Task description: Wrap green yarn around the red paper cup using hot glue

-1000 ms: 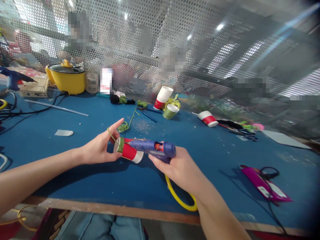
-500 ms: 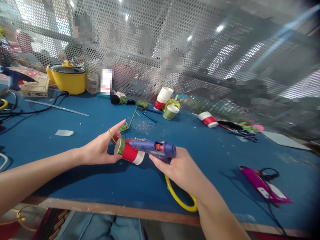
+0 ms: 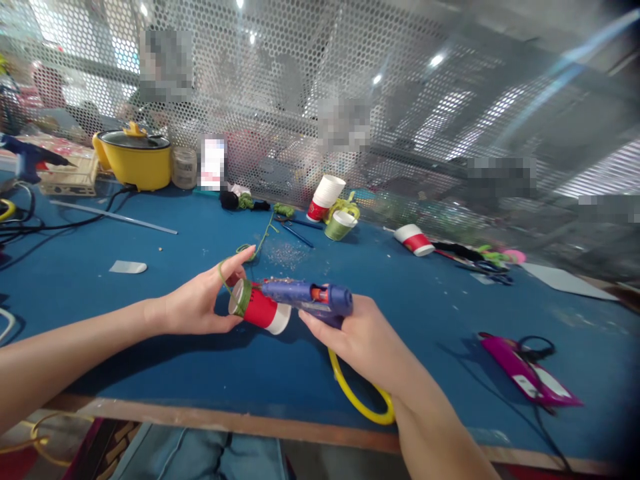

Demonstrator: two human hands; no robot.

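My left hand (image 3: pixel 203 300) grips a red and white paper cup (image 3: pixel 261 309) by one end, the cup lying tilted on its side above the table. Green yarn (image 3: pixel 242 298) is wound round that end, and its strand loops over my left forefinger and trails off toward the back. My right hand (image 3: pixel 357 333) is wrapped round a blue hot glue gun (image 3: pixel 305 295). The gun's nozzle points left, at the cup's side by the edge of the yarn; whether it touches cannot be made out. A yellow cable (image 3: pixel 357 400) hangs below the gun.
Behind stand more paper cups (image 3: pixel 325 198), a green-wrapped cup (image 3: pixel 341 225), a yellow pot (image 3: pixel 137 160) and a glass jar (image 3: pixel 185 168). Another glue gun (image 3: pixel 35 159) is at far left. A purple packet (image 3: pixel 530 373) lies right. A perforated metal screen (image 3: pixel 280 87) closes the back.
The cup's white end has tipped slightly downward, and the left forefinger with the yarn has shifted a little to the right. The glue gun has stayed almost in place.
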